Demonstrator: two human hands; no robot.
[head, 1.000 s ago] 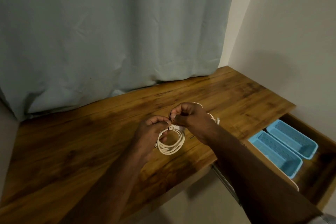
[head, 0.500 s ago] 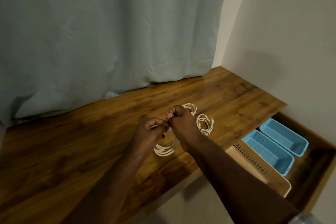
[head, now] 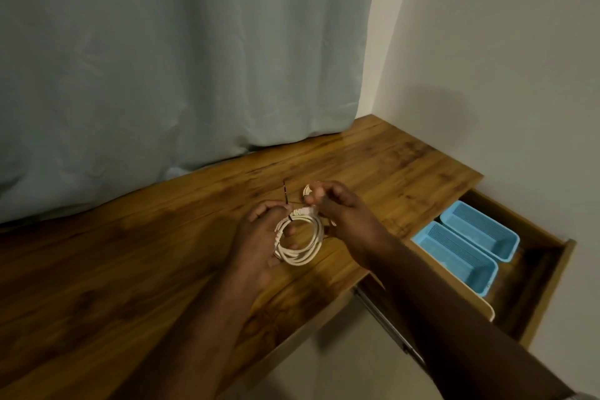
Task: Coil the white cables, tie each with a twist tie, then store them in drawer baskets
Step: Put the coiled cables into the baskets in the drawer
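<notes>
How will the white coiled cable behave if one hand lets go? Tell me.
The coiled cable probably springs loose: its loops look springy, and the twist tie still stands up untwisted. It seems light, since the left hand holds it by fingers alone. Floppy, not fragile.

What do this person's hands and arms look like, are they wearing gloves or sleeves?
No gloves: the left hand and right hand are both bare, as are both forearms. No rings, watch or markings show. Only a sliver of pale sleeve appears at the picture's bottom right corner, on the right arm.
</notes>
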